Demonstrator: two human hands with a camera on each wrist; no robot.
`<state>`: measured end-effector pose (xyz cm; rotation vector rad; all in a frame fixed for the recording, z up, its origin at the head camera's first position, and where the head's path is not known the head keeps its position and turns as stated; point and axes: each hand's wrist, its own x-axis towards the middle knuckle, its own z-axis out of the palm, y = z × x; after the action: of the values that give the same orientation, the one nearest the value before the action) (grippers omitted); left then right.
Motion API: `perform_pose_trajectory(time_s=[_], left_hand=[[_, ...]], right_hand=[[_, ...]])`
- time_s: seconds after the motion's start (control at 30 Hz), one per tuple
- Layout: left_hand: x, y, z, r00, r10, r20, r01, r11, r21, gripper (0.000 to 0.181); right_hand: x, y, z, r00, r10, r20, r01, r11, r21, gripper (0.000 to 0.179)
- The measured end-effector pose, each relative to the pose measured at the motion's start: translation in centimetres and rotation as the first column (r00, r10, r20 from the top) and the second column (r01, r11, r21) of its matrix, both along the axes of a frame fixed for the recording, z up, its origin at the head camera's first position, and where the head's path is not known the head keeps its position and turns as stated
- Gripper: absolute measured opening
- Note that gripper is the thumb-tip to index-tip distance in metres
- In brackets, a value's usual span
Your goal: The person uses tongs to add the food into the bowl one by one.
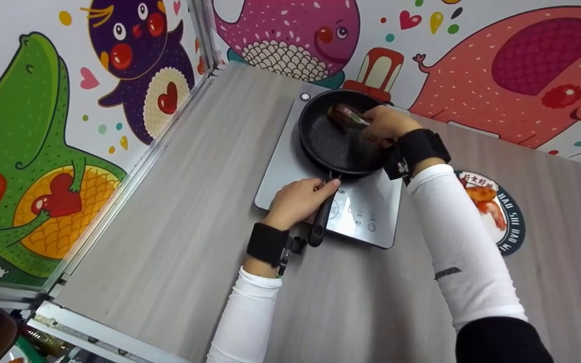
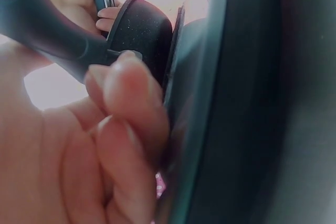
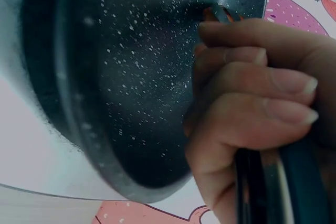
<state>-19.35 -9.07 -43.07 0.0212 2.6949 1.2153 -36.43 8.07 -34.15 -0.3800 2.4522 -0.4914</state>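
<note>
A black speckled frying pan sits on a silver induction cooker, its handle pointing toward me. My left hand grips that handle close to the pan, thumb on top; curled fingers show under it in the left wrist view. Over the pan's right side, my right hand holds a dark, glossy, oblong thing with brown and green tones, whose kind I cannot tell. In the right wrist view the curled fingers mostly hide it, leaving an orange-streaked tip visible above the pan's inside.
Right of the cooker, partly behind my right sleeve, lies a round dark-rimmed plate with shrimp and another orange piece on it. Walls with cartoon animals stand close behind and at the left. A metal frame edges the wood-grain table.
</note>
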Motion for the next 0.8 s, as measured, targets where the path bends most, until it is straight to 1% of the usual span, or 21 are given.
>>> perform_pose_trajectory(time_s=[0.2,0.3,0.37,0.5,0.63,0.8], left_hand=[[0.0,0.2,0.1,1.000,0.006,0.006,-0.006,1.000,-0.003,0.062],[-0.1,0.1,0.2,1.000,0.002,0.008,-0.002,1.000,0.002,0.063],[-0.1,0.1,0.3,1.000,0.002,0.006,-0.002,1.000,0.006,0.063],[-0.1,0.2,0.3,1.000,0.004,0.002,-0.004,1.000,0.009,0.063],[-0.1,0.2,0.2,1.000,0.001,0.006,-0.001,1.000,-0.003,0.063],[0.0,0.2,-0.1,1.000,0.006,0.021,-0.006,1.000,0.006,0.063]], right_hand=[[-0.1,0.0,0.3,1.000,0.013,-0.023,-0.012,1.000,0.013,0.041],[0.2,-0.3,0.6,0.998,0.029,-0.058,-0.027,0.999,0.041,0.041],[0.4,-0.6,0.9,0.994,0.045,-0.100,-0.039,0.997,0.065,0.042],[0.9,-0.9,1.2,0.980,0.072,-0.188,-0.055,0.994,0.093,0.042],[1.2,-0.9,1.0,0.968,0.087,-0.234,-0.064,0.992,0.105,0.041],[1.2,-0.9,0.5,0.967,0.072,-0.243,-0.045,0.993,0.114,0.041]])
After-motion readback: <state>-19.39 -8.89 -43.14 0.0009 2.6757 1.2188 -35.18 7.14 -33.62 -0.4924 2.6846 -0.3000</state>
